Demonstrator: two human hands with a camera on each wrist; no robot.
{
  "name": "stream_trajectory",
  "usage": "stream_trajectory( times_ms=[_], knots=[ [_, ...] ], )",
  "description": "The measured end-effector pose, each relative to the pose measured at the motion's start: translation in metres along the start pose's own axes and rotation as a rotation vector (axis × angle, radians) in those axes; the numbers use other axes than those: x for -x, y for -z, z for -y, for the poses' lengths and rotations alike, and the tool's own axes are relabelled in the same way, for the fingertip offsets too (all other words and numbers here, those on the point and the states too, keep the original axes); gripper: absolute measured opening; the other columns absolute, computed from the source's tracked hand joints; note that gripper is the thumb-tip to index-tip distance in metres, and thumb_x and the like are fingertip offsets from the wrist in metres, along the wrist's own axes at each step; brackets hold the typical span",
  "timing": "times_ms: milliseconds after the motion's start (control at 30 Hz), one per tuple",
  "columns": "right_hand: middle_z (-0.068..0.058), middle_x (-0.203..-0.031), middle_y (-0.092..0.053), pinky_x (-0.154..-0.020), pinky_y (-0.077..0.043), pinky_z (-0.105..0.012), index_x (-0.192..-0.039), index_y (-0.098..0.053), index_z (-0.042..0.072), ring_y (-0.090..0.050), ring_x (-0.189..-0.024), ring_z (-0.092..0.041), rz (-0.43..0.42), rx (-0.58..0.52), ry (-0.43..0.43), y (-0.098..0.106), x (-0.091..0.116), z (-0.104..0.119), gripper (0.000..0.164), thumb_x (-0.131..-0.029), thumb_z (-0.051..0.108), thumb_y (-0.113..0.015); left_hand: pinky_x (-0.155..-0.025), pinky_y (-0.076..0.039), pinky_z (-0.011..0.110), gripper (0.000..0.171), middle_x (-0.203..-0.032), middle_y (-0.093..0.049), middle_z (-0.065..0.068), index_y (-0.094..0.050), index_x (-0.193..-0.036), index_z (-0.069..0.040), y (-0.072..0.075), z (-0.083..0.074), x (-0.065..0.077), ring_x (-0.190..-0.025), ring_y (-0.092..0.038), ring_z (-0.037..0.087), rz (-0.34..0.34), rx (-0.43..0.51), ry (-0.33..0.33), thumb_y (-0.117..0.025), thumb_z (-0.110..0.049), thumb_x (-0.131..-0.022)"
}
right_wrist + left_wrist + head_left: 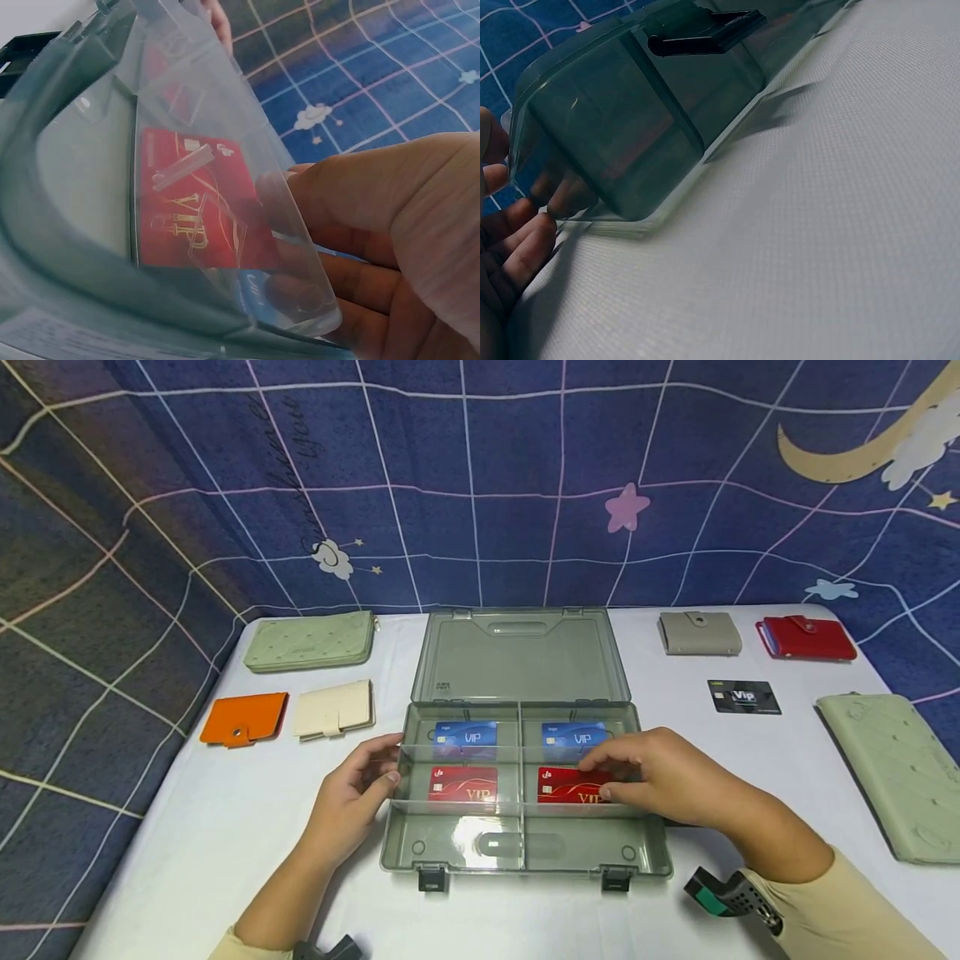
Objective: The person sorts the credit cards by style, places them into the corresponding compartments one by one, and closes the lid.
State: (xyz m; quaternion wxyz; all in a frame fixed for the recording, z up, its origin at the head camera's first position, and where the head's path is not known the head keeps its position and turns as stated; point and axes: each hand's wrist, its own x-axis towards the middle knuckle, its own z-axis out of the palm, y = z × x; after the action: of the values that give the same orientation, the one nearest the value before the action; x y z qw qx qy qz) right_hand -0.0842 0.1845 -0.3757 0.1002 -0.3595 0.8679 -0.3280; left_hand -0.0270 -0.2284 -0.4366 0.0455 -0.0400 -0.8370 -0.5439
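Across the box, my right hand [660,777] holds a red VIP card [562,786] at its right end with thumb and fingertips. The card sits in the right middle compartment. In the right wrist view, its gold lettering shows through the clear divider [300,262]. My left hand [356,802] rests its fingertips against the left outer wall of the translucent grey-green divided box [450,862]. Another red VIP card [463,783] lies in the left middle compartment. Two blue VIP cards, left [465,737] and right [572,737], lie in the back compartments.
The lid [525,652] is raised behind the box. At left are a green wallet [311,642], an orange card holder [243,718] and a cream one [332,708]. Rightward lie a grey holder [700,635], red holder [813,637], black VIP card [744,697] and green wallet [892,768].
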Motion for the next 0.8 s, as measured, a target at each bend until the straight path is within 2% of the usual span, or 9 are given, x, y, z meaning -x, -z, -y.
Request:
stream_trajectory(
  times_ms=[333,633,800],
  knots=[
    [0.006,-0.112,-0.08,-0.086,-0.063,-0.036,-0.118,-0.079,0.016,-0.076,-0.1,-0.011,-0.034,-0.102,-0.014,0.002,0.006,-0.003,0.031,-0.09,0.005,-0.084,-0.089,-0.054,0.018,0.048,-0.123,-0.072,0.01,-0.064,-0.144,-0.011,0.001,0.0,0.0,-0.106,-0.068,0.023,0.005,0.008,-0.003,-0.064,0.002,-0.098],
    [0.004,-0.11,-0.077,-0.08,-0.061,-0.027,-0.116,-0.078,0.018,-0.073,-0.091,-0.011,-0.225,-0.182,-0.076,0.014,0.038,-0.016,0.03,-0.09,0.003,-0.083,-0.089,-0.055,0.018,0.048,-0.123,-0.072,0.01,-0.064,-0.144,-0.011,0.001,0.004,0.0,-0.105,-0.068,0.021,0.004,0.003,-0.022,-0.064,0.002,-0.098],
    [0.003,-0.112,-0.076,-0.086,-0.052,-0.018,-0.119,-0.077,0.016,-0.069,-0.094,-0.012,-0.299,-0.118,-0.178,0.019,0.065,-0.033,0.034,-0.089,0.003,-0.085,-0.089,-0.055,0.018,0.049,-0.124,-0.072,0.01,-0.063,-0.145,-0.01,0.002,0.006,-0.001,-0.105,-0.068,0.018,0.009,-0.016,-0.022,-0.064,0.003,-0.098]
  ],
)
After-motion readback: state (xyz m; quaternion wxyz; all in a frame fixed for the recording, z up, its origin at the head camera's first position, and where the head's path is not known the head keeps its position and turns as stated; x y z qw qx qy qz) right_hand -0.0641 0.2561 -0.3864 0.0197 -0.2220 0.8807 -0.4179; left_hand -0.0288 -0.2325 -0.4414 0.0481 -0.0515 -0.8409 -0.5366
